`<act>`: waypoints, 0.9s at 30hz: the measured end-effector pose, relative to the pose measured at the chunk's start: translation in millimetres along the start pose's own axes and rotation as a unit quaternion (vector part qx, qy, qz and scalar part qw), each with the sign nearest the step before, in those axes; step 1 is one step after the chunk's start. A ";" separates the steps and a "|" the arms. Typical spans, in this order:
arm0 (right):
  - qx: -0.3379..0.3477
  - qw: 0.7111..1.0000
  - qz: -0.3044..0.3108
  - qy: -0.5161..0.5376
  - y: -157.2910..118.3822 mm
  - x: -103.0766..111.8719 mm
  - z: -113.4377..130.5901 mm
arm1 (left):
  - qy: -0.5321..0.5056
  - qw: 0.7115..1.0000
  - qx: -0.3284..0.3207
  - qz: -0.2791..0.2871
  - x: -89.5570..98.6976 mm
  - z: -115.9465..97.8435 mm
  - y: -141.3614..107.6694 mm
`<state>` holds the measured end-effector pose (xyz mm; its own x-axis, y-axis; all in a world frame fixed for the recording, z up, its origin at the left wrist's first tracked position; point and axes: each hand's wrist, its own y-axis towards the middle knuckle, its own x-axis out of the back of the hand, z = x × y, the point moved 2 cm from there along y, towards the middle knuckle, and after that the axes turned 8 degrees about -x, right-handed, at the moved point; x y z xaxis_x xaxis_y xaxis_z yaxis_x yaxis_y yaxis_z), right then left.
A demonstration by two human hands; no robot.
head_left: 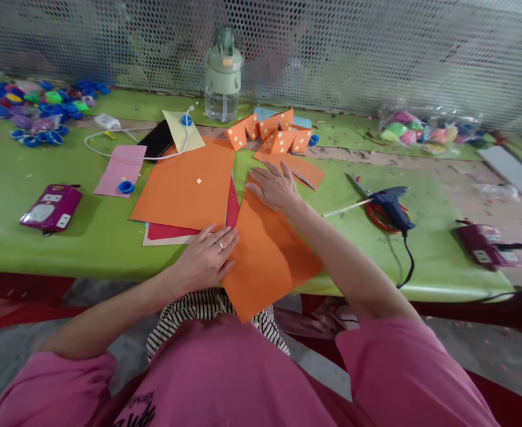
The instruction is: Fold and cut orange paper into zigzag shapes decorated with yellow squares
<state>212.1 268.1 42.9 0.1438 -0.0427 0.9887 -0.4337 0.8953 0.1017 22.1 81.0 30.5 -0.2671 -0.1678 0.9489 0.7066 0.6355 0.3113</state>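
Observation:
An orange sheet (274,255) lies at the table's front edge, its near corner hanging over. My right hand (274,187) rests on its far end with the fingers spread. On its left edge lies my left hand (211,255), a ring on one finger, the fingers extended and slightly apart. Left of that sheet, a larger orange sheet (189,184) covers red paper (172,232) and a pale sheet. Beyond my right hand, folded orange pieces with pale dots (243,131) stand near a flat orange piece (316,174).
A water bottle (224,77) stands at the back. To the right are a glue gun (391,207), scissors (357,185) and a purple power box (487,244). Another purple box (51,207), pink paper (121,169), a black phone (156,141) and a white cable lie left.

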 end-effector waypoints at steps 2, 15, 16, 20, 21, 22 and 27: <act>-0.034 0.999 0.001 0.015 1.1 5.8 -10.4 | 0.003 1.000 -0.002 -0.002 -0.2 0.1 -0.5; 0.111 0.992 0.035 0.043 -54.8 3.8 20.9 | 0.017 0.999 -0.047 -0.018 10.7 -7.6 -16.3; 0.108 0.993 0.033 0.045 -54.5 2.0 20.6 | 0.020 0.998 -0.058 -0.024 13.3 -11.4 -22.9; 0.102 0.993 0.037 0.050 -52.2 -0.3 20.4 | 0.019 0.994 -0.097 -0.044 18.0 -27.1 -50.0; 0.101 0.993 0.043 0.053 -52.0 0.6 20.7 | 0.022 0.993 -0.110 -0.049 17.1 -30.3 -54.3; 0.100 0.992 0.049 0.059 -52.1 2.4 20.7 | 0.030 0.991 -0.116 -0.054 15.7 -32.5 -57.0; 0.103 0.987 0.029 0.116 -67.2 30.7 7.0 | 0.067 0.992 -0.093 -0.059 10.8 -30.9 -45.9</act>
<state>239.4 203.5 67.2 0.3020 0.1302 0.9444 -0.6159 0.7828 0.0890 7.0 26.7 28.1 -0.2739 -0.3399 0.8997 0.7879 0.4572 0.4126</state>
